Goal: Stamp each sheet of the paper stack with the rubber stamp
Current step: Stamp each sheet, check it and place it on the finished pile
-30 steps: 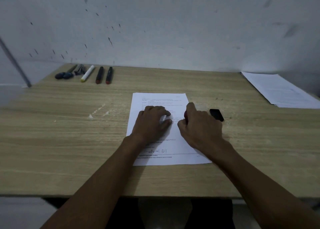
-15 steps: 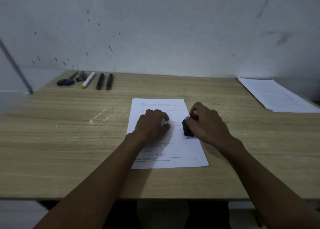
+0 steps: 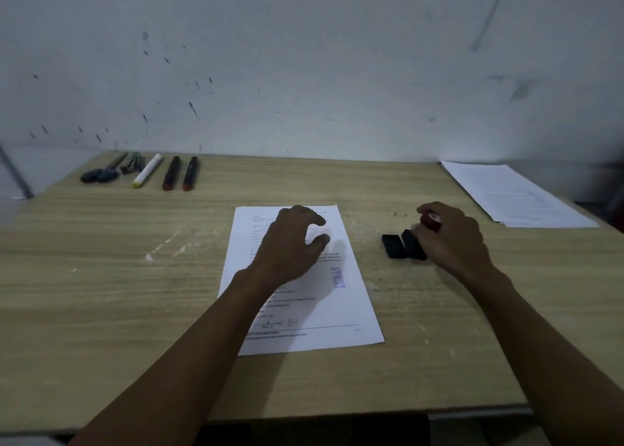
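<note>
Wood desk (image 3: 101,310) held one printed sheet (image 3: 324,320) in the middle, w/ a fresh blue stamp mark (image 3: 337,276) near its right edge. Left hand (image 3: 290,243) hovered low over the sheet's top half, fingers spread & curled, pinching nothing. Right hand (image 3: 452,239) was off to the right of the sheet, closed round the rubber stamp (image 3: 415,243) w/ its red top showing, black base down at the desk. A small black cap or pad (image 3: 392,246) lay just beside the stamp, touching or nearly so; couldn't tell which.

What could go wrong, I think: the ink looked wet, so if the left hand slid the sheet away w/ a palm over the mark, it could smear. The sheet was thin & could slip or bend if pushed from one corner. The stamp could tip if set down crooked & leave ink on the desk. More paper (image 3: 513,195) sat at the far right corner, well apart, so a long reach could knock the stamp. Pens (image 3: 169,175) at far left were out of the way.
</note>
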A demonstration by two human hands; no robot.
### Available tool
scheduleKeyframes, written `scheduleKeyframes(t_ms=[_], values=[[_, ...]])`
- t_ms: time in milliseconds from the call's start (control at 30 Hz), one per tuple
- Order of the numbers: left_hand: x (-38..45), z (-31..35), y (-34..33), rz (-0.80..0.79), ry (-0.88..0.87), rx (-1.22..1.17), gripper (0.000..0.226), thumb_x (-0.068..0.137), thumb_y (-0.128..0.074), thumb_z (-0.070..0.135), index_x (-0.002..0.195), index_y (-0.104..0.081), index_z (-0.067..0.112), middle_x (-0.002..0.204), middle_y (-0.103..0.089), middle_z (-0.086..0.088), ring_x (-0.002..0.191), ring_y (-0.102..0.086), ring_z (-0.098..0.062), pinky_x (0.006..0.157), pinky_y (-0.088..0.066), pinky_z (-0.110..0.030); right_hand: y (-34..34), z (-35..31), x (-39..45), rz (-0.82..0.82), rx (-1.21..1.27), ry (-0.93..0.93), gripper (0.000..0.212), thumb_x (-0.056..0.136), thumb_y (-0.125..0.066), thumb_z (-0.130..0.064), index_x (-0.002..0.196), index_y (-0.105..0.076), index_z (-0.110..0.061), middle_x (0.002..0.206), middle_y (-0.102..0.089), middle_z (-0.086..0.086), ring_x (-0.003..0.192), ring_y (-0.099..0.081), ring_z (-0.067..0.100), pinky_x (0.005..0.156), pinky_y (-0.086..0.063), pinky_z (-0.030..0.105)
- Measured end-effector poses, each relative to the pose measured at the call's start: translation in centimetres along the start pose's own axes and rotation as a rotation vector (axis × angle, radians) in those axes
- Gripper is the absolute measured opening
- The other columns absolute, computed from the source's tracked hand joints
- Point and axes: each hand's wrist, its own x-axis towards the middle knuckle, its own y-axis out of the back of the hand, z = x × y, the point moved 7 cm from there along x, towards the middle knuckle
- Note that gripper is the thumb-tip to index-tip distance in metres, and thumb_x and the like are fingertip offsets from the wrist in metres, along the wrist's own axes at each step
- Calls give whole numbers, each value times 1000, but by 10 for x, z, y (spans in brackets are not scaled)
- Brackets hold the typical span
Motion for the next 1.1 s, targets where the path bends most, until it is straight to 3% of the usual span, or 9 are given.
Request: scheduleKeyframes(t_ms=[300, 800, 900, 967, 1033, 1100], values=[[5, -7, 2, 56, 1, -16, 26, 87, -66, 24, 113, -66, 17, 122, -61, 0, 118, -50, -18, 90, -26, -15, -20, -17, 6, -62, -56, 36, 44, 84, -63, -32, 127, -60, -37, 132, -59, -1, 119, -55, 26, 96, -48, 42], [4, -31, 17, 108, 48, -49, 24, 85, -68, 22, 109, -67, 17, 115, -64, 0, 112, -54, -20, 95, -37, -26, -36, -25, 8, -136, -92, 70, 55, 89, -61, -33, 141, -45, -37, 138, -55, 3, 123, -51, 30, 95, -44, 41], [1, -34, 20, 120, 59, -56, 24, 85, -68, 23, 108, -67, 17, 114, -64, 1, 112, -54, -19, 92, -33, -21, -33, -24, 0, -119, -89, 30, 77, 85, -68, -44, 149, -26, -35, 127, -60, 8, 118, -54, 33, 88, -43, 39], [-3, -38, 25, 140, 82, -54, 24, 85, -69, 22, 108, -67, 17, 114, -65, 1, 112, -53, -18, 90, -31, -19, -25, -25, -11, -17, -110, 4, 82, 81, -71, -46, 146, -24, -28, 111, -63, 9, 108, -58, 34, 81, -44, 39], [-7, -46, 31, 152, 109, -38, 25, 84, -69, 23, 108, -68, 16, 115, -65, 0, 113, -54, -20, 92, -34, -23, -19, -28, -27, 89, -98, -13, 64, 81, -72, -42, 128, -34, -21, 91, -60, 3, 92, -60, 34, 71, -42, 36], [-13, -55, 35, 150, 141, -13, 31, 83, -67, 30, 109, -68, 15, 116, -66, -3, 113, -57, -24, 96, -38, -31, -23, -28, -43, 85, -88, -24, 41, 82, -70, -39, 106, -43, -20, 82, -57, -1, 80, -58, 29, 66, -38, 33]])
